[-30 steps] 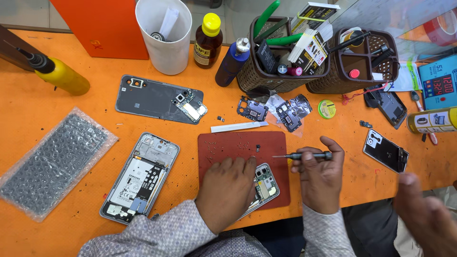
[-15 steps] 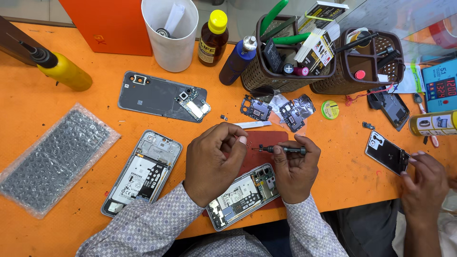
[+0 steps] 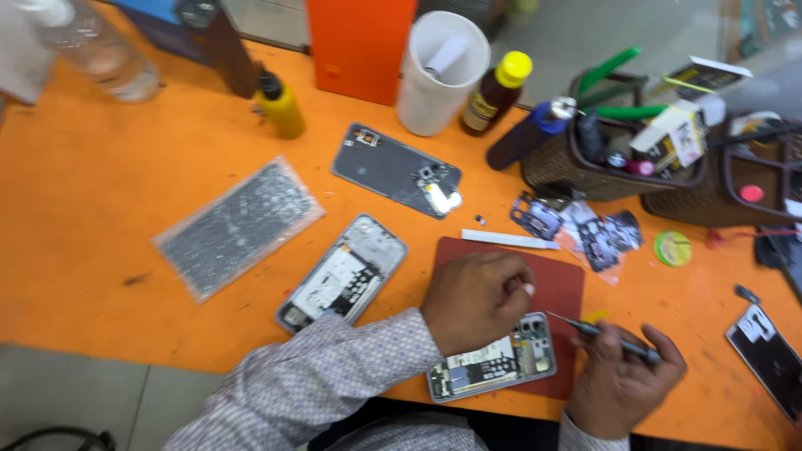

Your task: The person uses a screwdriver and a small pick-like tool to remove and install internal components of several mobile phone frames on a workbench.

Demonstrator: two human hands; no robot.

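Left hand (image 3: 476, 299) lifted off the phone (image 3: 493, 367).
A screwdriver (image 3: 601, 332) is now gripped by the closed right hand (image 3: 622, 380); something tiny seems pinched in the left fingers.

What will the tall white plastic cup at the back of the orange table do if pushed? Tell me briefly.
The tall white plastic cup probably tips easily: it stands upright and narrow. It looks light, holding only a small white object, so it would likely slide on the smooth orange table.
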